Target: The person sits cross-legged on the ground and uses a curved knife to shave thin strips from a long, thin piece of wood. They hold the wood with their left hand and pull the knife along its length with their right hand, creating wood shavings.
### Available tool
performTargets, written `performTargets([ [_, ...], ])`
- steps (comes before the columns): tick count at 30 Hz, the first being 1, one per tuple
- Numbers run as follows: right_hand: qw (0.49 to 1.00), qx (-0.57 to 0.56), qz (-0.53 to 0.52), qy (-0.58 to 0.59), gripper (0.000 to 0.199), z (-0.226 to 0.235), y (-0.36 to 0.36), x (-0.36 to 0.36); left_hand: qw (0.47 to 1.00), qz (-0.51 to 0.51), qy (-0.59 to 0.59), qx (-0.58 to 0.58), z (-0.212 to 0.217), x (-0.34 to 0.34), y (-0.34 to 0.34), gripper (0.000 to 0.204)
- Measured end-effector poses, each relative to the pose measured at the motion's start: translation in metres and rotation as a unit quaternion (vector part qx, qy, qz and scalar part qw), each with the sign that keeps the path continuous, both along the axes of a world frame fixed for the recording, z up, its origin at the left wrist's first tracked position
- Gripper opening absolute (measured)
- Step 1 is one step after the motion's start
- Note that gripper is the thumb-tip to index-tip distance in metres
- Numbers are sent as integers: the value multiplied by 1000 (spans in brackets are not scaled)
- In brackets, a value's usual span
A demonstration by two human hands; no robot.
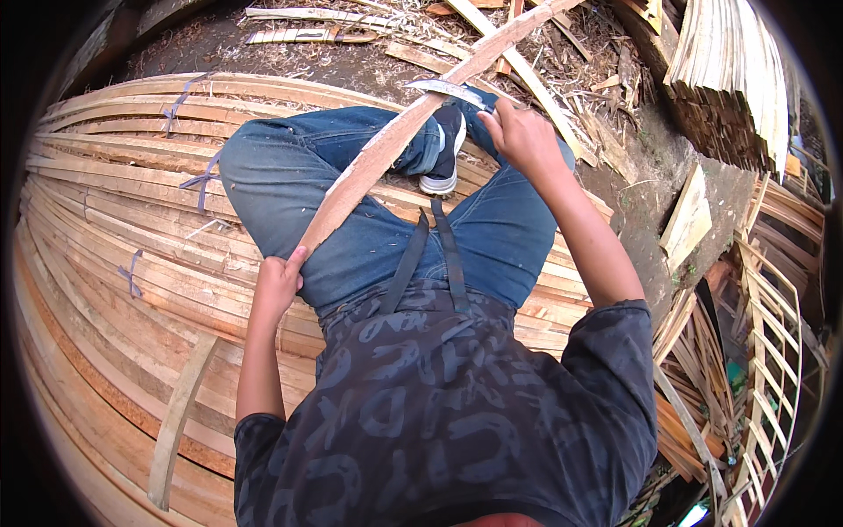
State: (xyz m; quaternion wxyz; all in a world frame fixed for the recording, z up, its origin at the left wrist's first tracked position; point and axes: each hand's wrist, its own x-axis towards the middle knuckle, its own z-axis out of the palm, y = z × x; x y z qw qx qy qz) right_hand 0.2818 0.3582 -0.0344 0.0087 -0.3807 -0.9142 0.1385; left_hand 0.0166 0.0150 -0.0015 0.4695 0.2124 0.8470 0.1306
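A long, rough wooden slat (373, 160) slants across my lap, its far end reaching past my feet toward the top of the view. My left hand (279, 281) is closed around its near end, beside my left thigh. In my right hand (524, 139), fingers wrapped round a handle that they mostly hide, is a knife with a curved metal blade (446, 89). That blade lies across the slat just beyond my shoe (446, 149); whether its edge bites into the wood I cannot tell. My legs in blue jeans are folded beneath the slat.
I sit on bundled wooden strips (114, 220) tied with purplish cord (201, 180). A short curved board (180, 422) rests on them at lower left. Shavings (307, 60) and loose slats (527, 75) litter the ground ahead. Stacked thin boards (729, 79) and a lattice frame (773, 395) stand right.
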Motion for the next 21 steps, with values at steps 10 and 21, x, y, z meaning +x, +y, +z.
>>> performTargets([
  [10,1000,-5,8,-15,38,-12,-5,-14,999,-22,30,11,3,0,2,72],
  [21,998,31,37,-26,40,-19,18,7,999,-40,34,7,6,2,8,71],
])
